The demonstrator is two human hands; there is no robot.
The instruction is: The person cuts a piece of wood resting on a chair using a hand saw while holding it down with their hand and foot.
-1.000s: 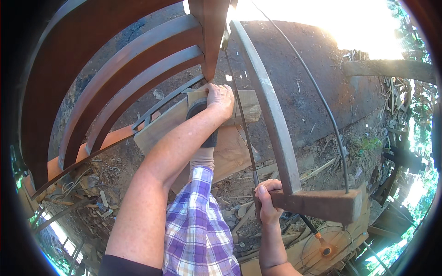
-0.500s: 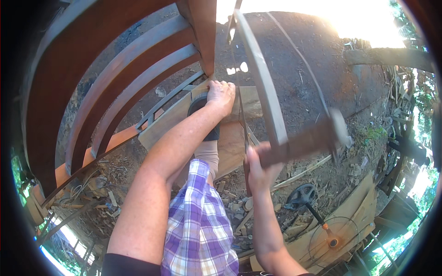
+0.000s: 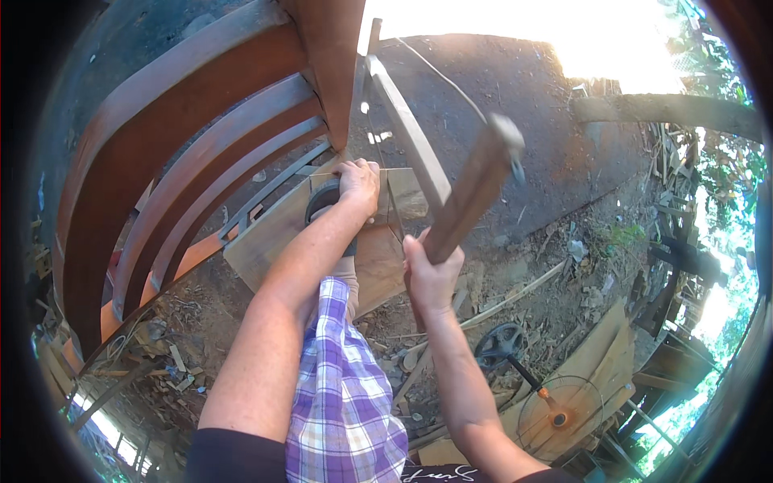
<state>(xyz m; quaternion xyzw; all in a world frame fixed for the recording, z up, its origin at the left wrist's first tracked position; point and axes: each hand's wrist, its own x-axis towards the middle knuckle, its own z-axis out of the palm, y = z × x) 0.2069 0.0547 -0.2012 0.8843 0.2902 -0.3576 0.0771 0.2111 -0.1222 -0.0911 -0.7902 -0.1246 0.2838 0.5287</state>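
Note:
My left hand (image 3: pixel 358 185) grips the upper edge of a light wooden board (image 3: pixel 266 245), my left arm stretched over my plaid-clad leg (image 3: pixel 338 370). A dark sandal (image 3: pixel 320 196) on my foot is partly hidden under that arm, on the board. My right hand (image 3: pixel 435 274) is closed round the wooden end piece of a frame saw (image 3: pixel 475 185), which has a long middle bar and a cord along its outer side. The thin saw blade (image 3: pixel 392 211) runs down beside my left hand, across the board; whether it sits in a cut is too small to tell.
A reddish-brown slatted furniture frame (image 3: pixel 201 137) stands at left. A beam (image 3: pixel 660 113) juts in at upper right. Wood scraps (image 3: pixel 177 362) litter the dirt. At lower right are a black wheel (image 3: pixel 499 344), a round wire fan guard (image 3: pixel 561 402) and plywood sheets (image 3: pixel 604 354).
My right hand and the saw's near end have risen and shifted left, the end piece now slanting steeply. My left hand still holds the board. The view has shifted slightly.

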